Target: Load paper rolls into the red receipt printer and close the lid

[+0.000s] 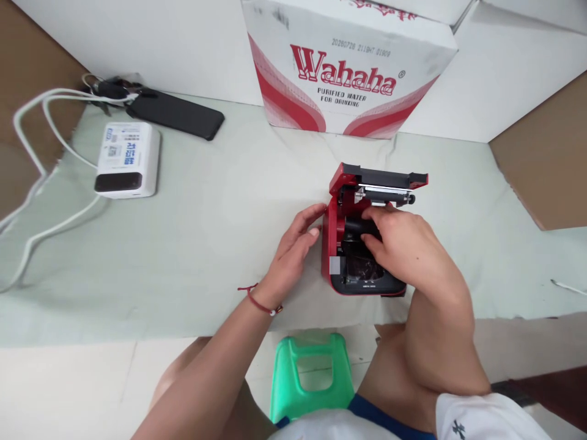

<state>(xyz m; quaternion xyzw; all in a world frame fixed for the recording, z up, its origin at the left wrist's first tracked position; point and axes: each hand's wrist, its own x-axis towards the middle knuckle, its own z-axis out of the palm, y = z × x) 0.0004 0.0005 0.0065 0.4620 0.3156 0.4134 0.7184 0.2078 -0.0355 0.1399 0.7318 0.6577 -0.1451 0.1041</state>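
A red and black machine, which looks like a label printer [326,244], stands on the cloth-covered table with its lid [380,177] raised. Inside it lies a black roll [354,227], and a dark glossy film shows below the roll. My right hand [410,244] reaches in from the right, thumb and forefinger around the roll; its other fingers are partly hidden. Beside the printer's left wall is my left hand [296,241], fingers stretched out and the fingertips at the red side.
A Wahaha carton [353,91] stands behind the printer. At the left lie a black phone [177,114], a white power bank [128,159] and white cables [30,244]. Brown boards [545,153] border the right side. A green stool [312,379] is below the front edge.
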